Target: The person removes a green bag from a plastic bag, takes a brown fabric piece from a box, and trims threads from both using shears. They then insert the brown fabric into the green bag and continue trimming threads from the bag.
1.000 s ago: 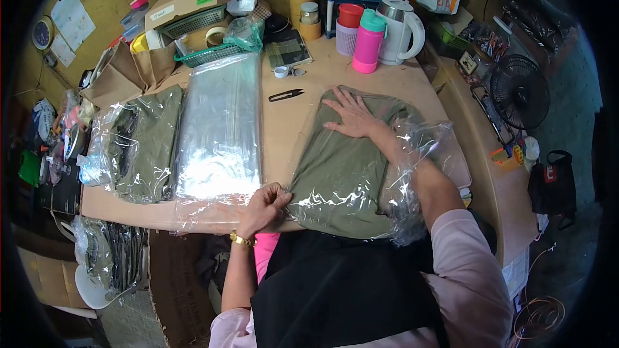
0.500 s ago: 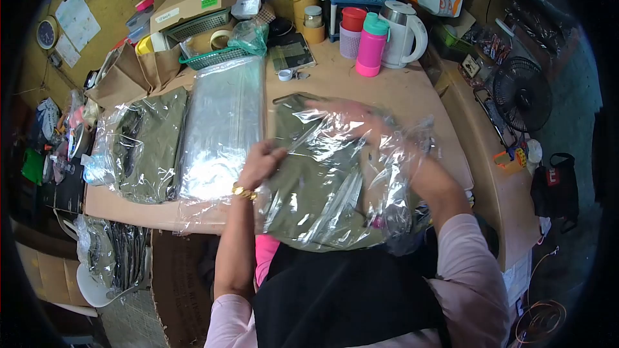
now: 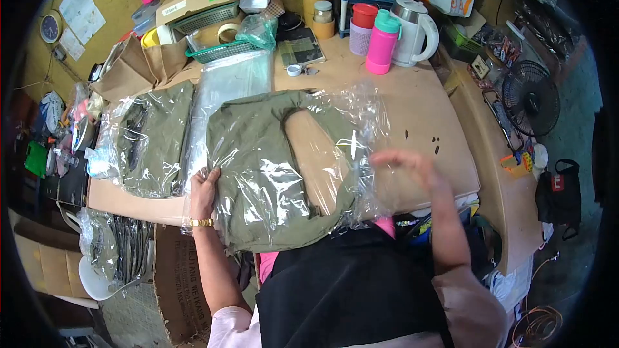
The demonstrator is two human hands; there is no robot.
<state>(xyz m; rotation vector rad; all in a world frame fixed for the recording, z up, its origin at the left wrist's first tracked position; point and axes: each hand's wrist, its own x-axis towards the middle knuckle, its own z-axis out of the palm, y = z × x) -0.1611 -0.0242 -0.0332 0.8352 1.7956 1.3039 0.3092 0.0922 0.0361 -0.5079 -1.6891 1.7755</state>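
An olive-green garment (image 3: pixel 248 129) lies folded inside a clear plastic bag (image 3: pixel 371 122) at the front of the table. My left hand (image 3: pixel 204 188) pinches the left edge of the bagged garment, thumb on top. Just past the bag's right edge, my right hand (image 3: pixel 412 164) is apart from it, fingers stretched out and a little blurred. Beneath the garment's left side are flat clear plastic bags (image 3: pixel 235 77), partly covered. Another bagged olive garment (image 3: pixel 158 142) rests to the left.
A green basket (image 3: pixel 222 51) holding tape and plastic stands behind the flat bags. Along the back are a pink bottle (image 3: pixel 378 55), a white kettle (image 3: pixel 407 38) and a dark notebook (image 3: pixel 300 50). A black fan (image 3: pixel 530 98) is at the right.
The bagged garment has shifted left, partly over the flat clear bags, with my left hand at its edge. My right hand has come off the bag's top and moved right and down.
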